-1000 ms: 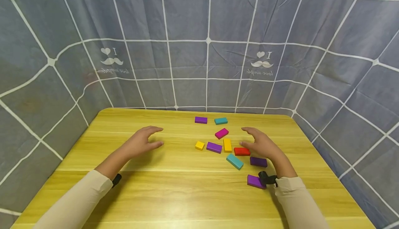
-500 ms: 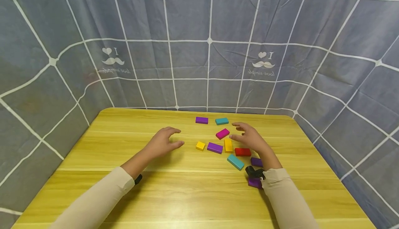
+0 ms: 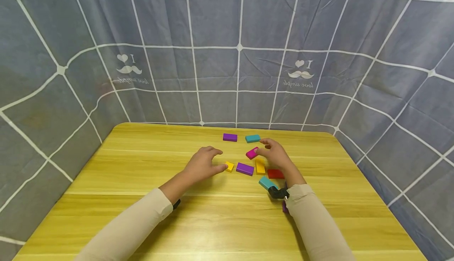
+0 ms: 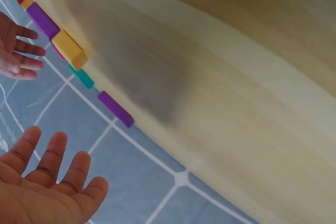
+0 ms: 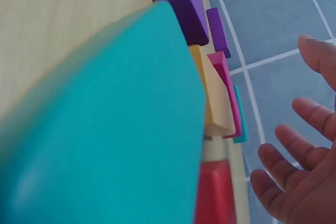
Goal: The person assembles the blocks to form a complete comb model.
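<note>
Both hands (image 3: pixel 203 165) — near scattered coloured blocks (image 3: pixel 245 169)

Your left hand (image 3: pixel 202 165) swept rightward within a second, bringing its thumb tip to the edge of the small yellow block (image 3: pixel 230 167) as seen from above. Your right hand (image 3: pixel 278 157) slid leftward, its thumb overlapping the magenta block (image 3: pixel 251 153), contact unclear, its other fingertips arriving beside the far teal block (image 3: pixel 252 138).
</note>
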A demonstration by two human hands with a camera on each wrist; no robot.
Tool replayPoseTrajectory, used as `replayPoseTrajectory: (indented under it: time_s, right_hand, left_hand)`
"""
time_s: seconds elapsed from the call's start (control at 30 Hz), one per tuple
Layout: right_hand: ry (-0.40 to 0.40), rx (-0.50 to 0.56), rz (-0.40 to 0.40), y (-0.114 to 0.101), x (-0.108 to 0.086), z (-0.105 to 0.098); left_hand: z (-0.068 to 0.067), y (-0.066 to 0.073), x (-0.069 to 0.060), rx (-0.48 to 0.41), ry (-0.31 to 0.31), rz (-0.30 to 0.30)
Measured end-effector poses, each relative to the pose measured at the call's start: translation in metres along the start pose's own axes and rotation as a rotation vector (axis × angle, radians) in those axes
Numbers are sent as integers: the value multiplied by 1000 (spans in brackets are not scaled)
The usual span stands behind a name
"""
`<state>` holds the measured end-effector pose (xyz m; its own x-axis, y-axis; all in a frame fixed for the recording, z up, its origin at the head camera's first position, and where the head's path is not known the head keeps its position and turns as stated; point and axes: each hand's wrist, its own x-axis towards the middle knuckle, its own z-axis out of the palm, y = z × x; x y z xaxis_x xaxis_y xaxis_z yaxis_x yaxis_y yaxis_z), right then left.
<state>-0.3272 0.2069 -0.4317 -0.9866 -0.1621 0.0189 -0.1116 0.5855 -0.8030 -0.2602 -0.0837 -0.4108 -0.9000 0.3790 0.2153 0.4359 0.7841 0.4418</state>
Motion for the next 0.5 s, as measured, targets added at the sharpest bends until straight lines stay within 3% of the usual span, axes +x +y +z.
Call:
replayPoseTrajectory:
  time_s: [0.5]
  right_hand:
    - [-27,149,194,12,16,16]
  left_hand:
    - [16,14,15,23,-38,-16]
